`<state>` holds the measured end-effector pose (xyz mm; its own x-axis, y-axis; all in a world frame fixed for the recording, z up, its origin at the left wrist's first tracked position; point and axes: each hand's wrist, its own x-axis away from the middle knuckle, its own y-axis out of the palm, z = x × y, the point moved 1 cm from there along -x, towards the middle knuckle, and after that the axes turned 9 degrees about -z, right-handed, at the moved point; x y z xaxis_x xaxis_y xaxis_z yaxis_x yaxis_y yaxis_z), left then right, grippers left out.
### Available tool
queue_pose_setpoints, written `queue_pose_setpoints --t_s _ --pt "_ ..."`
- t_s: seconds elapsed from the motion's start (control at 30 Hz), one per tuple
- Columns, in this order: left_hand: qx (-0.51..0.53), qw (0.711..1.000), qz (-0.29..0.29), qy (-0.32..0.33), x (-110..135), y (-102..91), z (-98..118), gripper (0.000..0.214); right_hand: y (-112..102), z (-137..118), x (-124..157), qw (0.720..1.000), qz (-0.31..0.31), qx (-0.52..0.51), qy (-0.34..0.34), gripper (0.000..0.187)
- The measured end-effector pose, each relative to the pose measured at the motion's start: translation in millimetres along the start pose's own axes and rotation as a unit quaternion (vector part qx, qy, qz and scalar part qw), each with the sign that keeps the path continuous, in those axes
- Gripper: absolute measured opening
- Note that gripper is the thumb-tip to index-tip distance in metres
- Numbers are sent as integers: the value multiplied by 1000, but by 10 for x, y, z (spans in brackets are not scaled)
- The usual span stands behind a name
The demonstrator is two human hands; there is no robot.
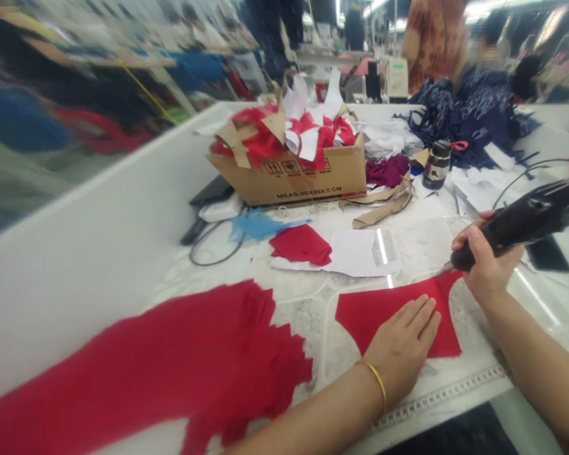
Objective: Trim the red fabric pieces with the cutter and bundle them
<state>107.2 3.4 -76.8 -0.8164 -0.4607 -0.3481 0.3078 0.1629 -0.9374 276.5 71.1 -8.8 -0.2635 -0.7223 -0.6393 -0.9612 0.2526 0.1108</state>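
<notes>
My left hand [404,341], with a yellow bangle at the wrist, lies flat on a cut red fabric piece [370,313], fingers stretched out and close together. In my right hand [488,265] is a black hand-held power tool [526,221]; its kind is not clear. A thin metal tip at its lower end reaches the fabric's upper right edge. To the left lies a large stack of red cut fabric [171,360] with stepped edges. Beyond the piece, a folded red cloth [301,244] rests on white paper [353,253].
A cardboard box [313,177] overflows with red and white scraps. Behind it on the right are a dark blue cloth pile [483,120] and a black jar [437,165]. A measuring tape [450,388] runs along the near table edge. Other people stand in the background.
</notes>
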Motion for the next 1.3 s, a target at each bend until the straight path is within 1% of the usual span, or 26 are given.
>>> queue_pose_setpoints --t_s 0.17,0.23,0.3,0.43,0.6,0.73,0.8,0.9,0.97,1.07,1.13,1.2,1.3 --pt "0 999 35 4 11 -11 0 42 23 20 18 1000 11 5 13 22" --pt "1 1000 29 6 17 -9 -3 43 20 23 14 1000 12 4 16 21" --pt "2 1000 18 7 22 -6 -6 44 0 15 -2 1000 12 1 5 22" --pt "6 1000 8 14 25 -6 -11 46 -89 -8 -70 999 40 21 -21 27" --pt "3 1000 3 24 31 -6 -22 45 -207 22 -150 996 72 44 -20 29" --pt "1 1000 -2 27 40 8 -25 45 -238 69 -158 995 77 69 -9 27" --pt "0 1000 6 29 35 9 -16 45 -235 89 -155 993 84 77 -7 25" --pt "4 999 36 25 10 -35 -20 42 -233 109 -157 992 99 74 -4 25" --pt "3 998 56 10 -5 -110 -69 39 -242 105 -163 992 99 71 -7 26" --pt "-28 996 54 -59 4 -262 -242 32 -270 70 -170 992 94 77 -22 29" --pt "-57 991 24 -115 41 -346 -396 27 -288 40 -166 991 95 91 -22 31" --pt "-69 985 -19 -157 96 -385 -535 22 -295 17 -153 987 103 126 -8 34" --pt "-26 980 -67 -187 174 -371 -648 17 -279 -4 -120 977 109 184 20 36"
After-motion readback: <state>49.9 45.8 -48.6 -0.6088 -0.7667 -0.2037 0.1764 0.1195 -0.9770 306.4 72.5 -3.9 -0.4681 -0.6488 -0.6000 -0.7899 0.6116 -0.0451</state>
